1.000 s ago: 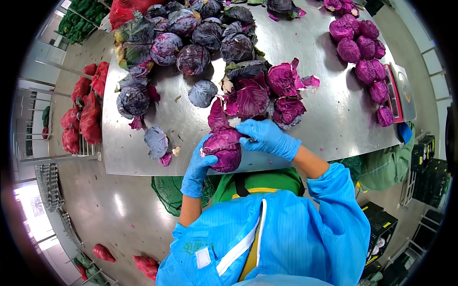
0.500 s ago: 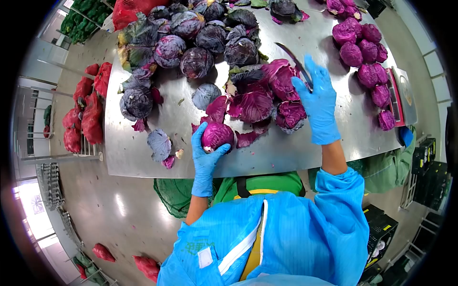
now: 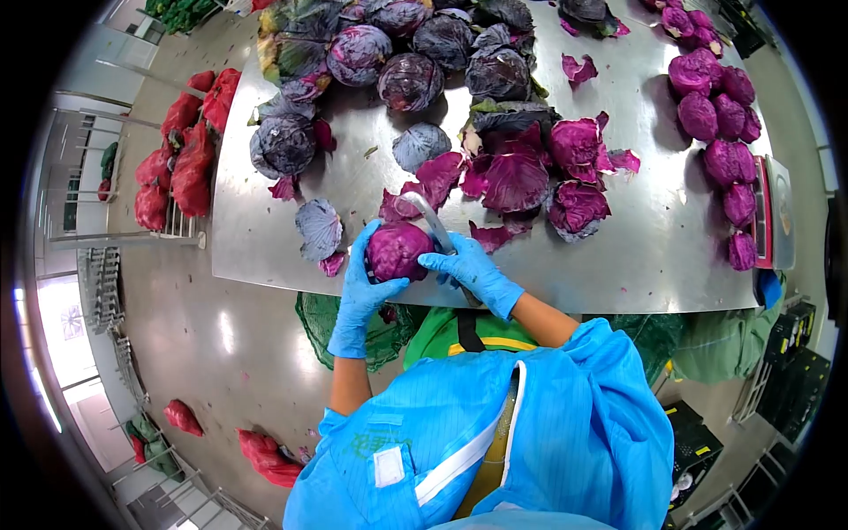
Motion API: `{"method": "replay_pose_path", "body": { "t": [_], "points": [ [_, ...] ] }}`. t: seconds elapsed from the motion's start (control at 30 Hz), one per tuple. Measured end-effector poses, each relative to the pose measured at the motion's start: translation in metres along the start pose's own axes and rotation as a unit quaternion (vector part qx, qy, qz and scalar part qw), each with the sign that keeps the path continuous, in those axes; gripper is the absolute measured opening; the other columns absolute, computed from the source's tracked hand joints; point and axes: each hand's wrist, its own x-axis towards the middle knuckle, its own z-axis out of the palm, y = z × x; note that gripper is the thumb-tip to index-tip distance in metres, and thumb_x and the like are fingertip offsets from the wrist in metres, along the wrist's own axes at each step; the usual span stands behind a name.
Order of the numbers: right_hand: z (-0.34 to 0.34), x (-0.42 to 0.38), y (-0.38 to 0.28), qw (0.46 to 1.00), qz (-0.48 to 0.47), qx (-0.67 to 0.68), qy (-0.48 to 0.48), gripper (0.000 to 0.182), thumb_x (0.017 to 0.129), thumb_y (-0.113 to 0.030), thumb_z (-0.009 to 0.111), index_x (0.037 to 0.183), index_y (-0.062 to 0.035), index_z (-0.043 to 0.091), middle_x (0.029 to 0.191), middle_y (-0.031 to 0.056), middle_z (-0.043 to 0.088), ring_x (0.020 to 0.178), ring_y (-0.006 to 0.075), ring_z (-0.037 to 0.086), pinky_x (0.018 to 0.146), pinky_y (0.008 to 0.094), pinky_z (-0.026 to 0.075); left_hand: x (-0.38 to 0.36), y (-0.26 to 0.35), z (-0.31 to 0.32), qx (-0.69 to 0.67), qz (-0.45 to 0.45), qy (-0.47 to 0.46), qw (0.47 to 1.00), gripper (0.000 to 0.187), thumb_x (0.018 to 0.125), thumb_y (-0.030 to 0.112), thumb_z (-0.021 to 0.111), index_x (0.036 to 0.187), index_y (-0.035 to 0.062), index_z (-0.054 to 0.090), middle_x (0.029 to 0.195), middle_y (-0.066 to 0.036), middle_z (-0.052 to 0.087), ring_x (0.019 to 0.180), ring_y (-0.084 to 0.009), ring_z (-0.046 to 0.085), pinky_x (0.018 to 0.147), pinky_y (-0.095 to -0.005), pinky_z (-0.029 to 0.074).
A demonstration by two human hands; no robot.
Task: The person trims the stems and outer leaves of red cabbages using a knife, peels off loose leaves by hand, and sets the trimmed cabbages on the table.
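Note:
My left hand (image 3: 358,296), in a blue glove, cups a peeled red cabbage (image 3: 399,253) from its left and near side at the table's front edge. My gloved right hand (image 3: 477,272) is closed round a knife (image 3: 429,219) with a curved, pale-shining blade. The blade stands along the cabbage's right side, its tip bending over toward the far left. My right fingertips are right at the cabbage. Just beyond lie loose purple leaves (image 3: 440,175), a bluish outer leaf (image 3: 420,147) and a heap of peeled-off leaves (image 3: 517,181).
Untrimmed dark cabbages (image 3: 411,82) crowd the back left of the metal table (image 3: 654,256). Trimmed red cabbages (image 3: 729,115) line its right side, near a scale (image 3: 779,212). Red sacks (image 3: 192,172) stand left of the table. A green net bag (image 3: 362,331) hangs under the front edge.
My right hand has swung left and toward me, bringing the knife to the cabbage in my left hand. A loose purple leaf now lies farther back on the table. The view has shifted.

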Motion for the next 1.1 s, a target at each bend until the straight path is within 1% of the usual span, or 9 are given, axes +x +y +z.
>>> {"method": "replay_pose_path", "body": {
  "t": [0.13, 0.33, 0.37, 0.5, 0.63, 0.73, 0.8, 0.97, 1.1],
  "points": [
    [0.001, -0.006, -0.005, 0.953, -0.288, 0.061, 0.070, 0.061, 0.077, -0.017, 0.076, 0.131, -0.0072, 0.050, 0.114, 0.0050, 0.060, 0.073, 0.0086, 0.061, 0.052, 0.0243, 0.048, -0.005, -0.012, 0.023, -0.216, 0.026, 0.084, 0.972, 0.107, 0.054, 0.008, 0.084, 0.143, 0.0056, 0.026, 0.136, -0.012, 0.041, 0.124, -0.0264, 0.044, 0.105, -0.0404, 0.040],
    [-0.033, -0.026, -0.031, 0.976, -0.144, 0.162, 0.016, 0.058, 0.083, -0.020, 0.068, 0.135, -0.0078, 0.047, 0.109, 0.0018, 0.059, 0.069, 0.0062, 0.055, 0.053, 0.0195, 0.046, -0.003, 0.004, 0.052, -0.541, -0.074, 0.022, 0.837, 0.099, 0.060, 0.018, 0.080, 0.142, 0.0041, 0.026, 0.134, -0.015, 0.044, 0.122, -0.0334, 0.048, 0.101, -0.0483, 0.044],
    [-0.035, -0.027, -0.029, 0.971, -0.145, 0.188, -0.008, 0.056, 0.084, -0.024, 0.068, 0.134, -0.0089, 0.049, 0.100, 0.0007, 0.060, 0.066, 0.0060, 0.054, 0.052, 0.0203, 0.045, -0.001, 0.010, 0.059, -0.500, -0.065, 0.008, 0.864, 0.097, 0.064, 0.037, 0.080, 0.140, 0.0041, 0.030, 0.133, -0.016, 0.046, 0.123, -0.0333, 0.047, 0.101, -0.0474, 0.045],
    [-0.039, -0.037, -0.031, 0.952, -0.139, 0.274, 0.000, 0.053, 0.087, -0.034, 0.066, 0.130, -0.0062, 0.052, 0.087, 0.0005, 0.060, 0.062, 0.0068, 0.054, 0.050, 0.0219, 0.045, 0.007, 0.027, 0.060, -0.245, 0.002, 0.051, 0.968, 0.099, 0.069, 0.047, 0.077, 0.142, -0.0001, 0.029, 0.140, -0.016, 0.039, 0.127, -0.0270, 0.042, 0.107, -0.0383, 0.035],
    [-0.040, -0.035, -0.033, 0.949, -0.086, 0.301, 0.024, 0.040, 0.087, -0.041, 0.065, 0.104, -0.0052, 0.060, 0.073, 0.0010, 0.058, 0.054, 0.0092, 0.055, 0.045, 0.0239, 0.044, 0.019, 0.054, 0.079, -0.161, 0.071, 0.140, 0.974, 0.115, 0.065, 0.054, 0.079, 0.146, 0.0001, 0.019, 0.148, -0.019, 0.025, 0.135, -0.0285, 0.031, 0.110, -0.0400, 0.029],
    [-0.047, -0.033, -0.036, 0.946, -0.026, 0.323, 0.009, 0.042, 0.084, -0.051, 0.065, 0.083, -0.0092, 0.057, 0.064, 0.0019, 0.056, 0.049, 0.0106, 0.055, 0.044, 0.0239, 0.044, 0.013, 0.067, 0.067, 0.060, 0.165, 0.036, 0.984, 0.123, 0.060, 0.057, 0.081, 0.147, -0.0002, 0.015, 0.150, -0.020, 0.020, 0.136, -0.0303, 0.029, 0.111, -0.0415, 0.027],
    [-0.054, -0.042, -0.042, 0.952, -0.004, 0.307, -0.005, 0.046, 0.082, -0.055, 0.064, 0.081, -0.0089, 0.057, 0.063, 0.0019, 0.055, 0.049, 0.0108, 0.055, 0.043, 0.0235, 0.044, 0.016, 0.089, 0.061, 0.315, 0.282, 0.075, 0.903, 0.127, 0.053, 0.049, 0.086, 0.146, -0.0010, 0.018, 0.150, -0.024, 0.021, 0.136, -0.0363, 0.031, 0.109, -0.0441, 0.031],
    [-0.062, -0.034, -0.037, 0.984, -0.027, 0.174, -0.026, 0.045, 0.089, -0.050, 0.059, 0.089, -0.0054, 0.059, 0.072, 0.0106, 0.065, 0.051, 0.0165, 0.059, 0.048, 0.0274, 0.047, 0.035, 0.076, 0.047, 0.196, 0.272, 0.016, 0.942, 0.097, 0.059, 0.029, 0.088, 0.138, -0.0002, 0.039, 0.137, -0.018, 0.045, 0.122, -0.0294, 0.048, 0.103, -0.0412, 0.041],
    [-0.052, -0.018, -0.003, 0.838, -0.348, -0.257, 0.332, 0.033, 0.090, -0.031, 0.059, 0.113, -0.0073, 0.059, 0.086, 0.0135, 0.066, 0.064, 0.0287, 0.062, 0.055, 0.0342, 0.050, 0.018, 0.061, 0.058, -0.024, 0.001, 0.032, 0.999, 0.091, 0.061, 0.022, 0.087, 0.136, 0.0000, 0.041, 0.127, -0.015, 0.052, 0.114, -0.0229, 0.054, 0.098, -0.0356, 0.046]
  ]
}}
